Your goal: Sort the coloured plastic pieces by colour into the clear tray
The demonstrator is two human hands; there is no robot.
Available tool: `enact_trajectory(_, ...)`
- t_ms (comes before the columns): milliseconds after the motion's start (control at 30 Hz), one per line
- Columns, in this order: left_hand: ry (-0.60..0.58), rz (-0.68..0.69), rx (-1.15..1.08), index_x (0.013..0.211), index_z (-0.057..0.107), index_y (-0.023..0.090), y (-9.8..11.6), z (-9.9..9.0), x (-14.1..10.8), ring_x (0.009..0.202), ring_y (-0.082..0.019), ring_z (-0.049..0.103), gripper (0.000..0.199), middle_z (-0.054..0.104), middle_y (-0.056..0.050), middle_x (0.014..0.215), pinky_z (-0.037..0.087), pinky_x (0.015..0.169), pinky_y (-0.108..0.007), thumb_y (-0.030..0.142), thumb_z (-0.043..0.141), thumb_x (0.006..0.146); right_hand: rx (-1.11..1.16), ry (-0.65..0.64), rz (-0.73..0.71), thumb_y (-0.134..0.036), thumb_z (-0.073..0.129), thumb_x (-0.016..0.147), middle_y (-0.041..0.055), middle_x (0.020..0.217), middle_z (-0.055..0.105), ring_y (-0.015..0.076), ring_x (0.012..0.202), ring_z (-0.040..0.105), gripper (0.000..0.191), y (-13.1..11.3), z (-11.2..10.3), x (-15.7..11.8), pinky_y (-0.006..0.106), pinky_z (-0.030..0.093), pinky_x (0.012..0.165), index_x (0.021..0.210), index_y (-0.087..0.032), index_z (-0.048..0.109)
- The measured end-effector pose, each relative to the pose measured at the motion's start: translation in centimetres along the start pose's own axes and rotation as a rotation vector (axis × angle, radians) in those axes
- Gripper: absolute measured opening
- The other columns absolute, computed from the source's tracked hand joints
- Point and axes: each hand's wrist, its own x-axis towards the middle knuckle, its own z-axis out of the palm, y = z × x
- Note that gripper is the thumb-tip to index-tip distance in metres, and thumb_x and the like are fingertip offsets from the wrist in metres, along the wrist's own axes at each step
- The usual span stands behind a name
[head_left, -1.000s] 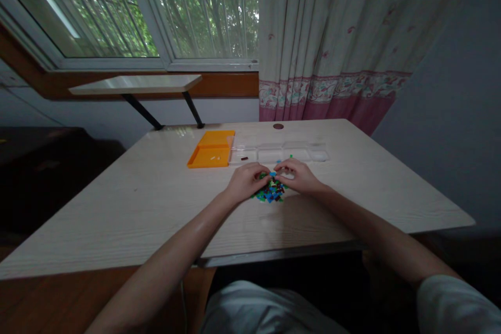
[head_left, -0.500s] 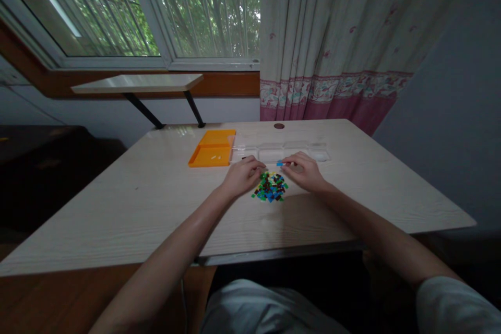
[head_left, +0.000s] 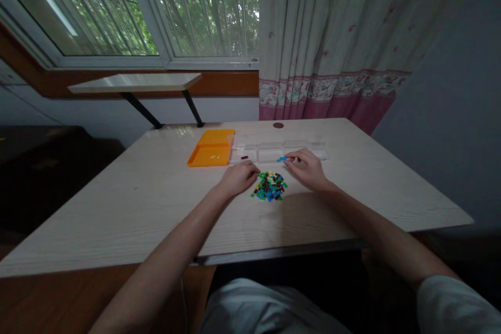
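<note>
A mixed pile of small building bricks in green, blue, dark brown and yellow lies on the table. My right hand pinches a blue brick between thumb and fingers, at the near edge of a clear plastic compartment tray. My left hand rests at the pile's left side with its fingers curled together; whatever they may hold is hidden. A dark brown brick lies in a left compartment of the tray.
An orange open case with a few small white pieces stands left of the tray. Behind it, a raised shelf on black legs is fixed to the table. A round brown cap sits near the back edge.
My right hand has moved slightly forward with the blue brick, toward the tray. My left hand has drawn back a little to the left, uncovering the dark brown brick.
</note>
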Motion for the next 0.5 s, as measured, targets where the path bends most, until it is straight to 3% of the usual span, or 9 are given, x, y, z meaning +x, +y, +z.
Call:
enact_trajectory(267, 0.006, -0.026, -0.024, 0.088, 0.065, 0.02, 0.2, -0.4, -0.1, 0.082, -0.016, 0.059, 0.022, 0.064, -0.005, 0.088, 0.043, 0.069, -0.024, 0.026, 0.044, 0.084, -0.145, -0.174, 0.137, -0.026, 0.058, 0.078, 0.0033, 0.077, 0.064, 0.0165, 0.076, 0.056, 0.013, 2.6, 0.6, 1.0, 0.029, 0.041, 0.071, 0.085, -0.019, 0.066)
enact_trajectory(500, 0.079, -0.043, -0.115, 0.087, 0.064, 0.018, -0.1, -0.1, 0.0, 0.083, -0.017, 0.059, 0.022, 0.065, -0.006, 0.088, 0.043, 0.07, -0.025, 0.027, 0.044, 0.084, -0.242, -0.251, 0.105, -0.024, 0.06, 0.075, 0.0021, 0.072, 0.063, 0.0157, 0.072, 0.055, 0.011, 4.1, 2.3, 2.9, 0.028, 0.04, 0.07, 0.083, -0.019, 0.066)
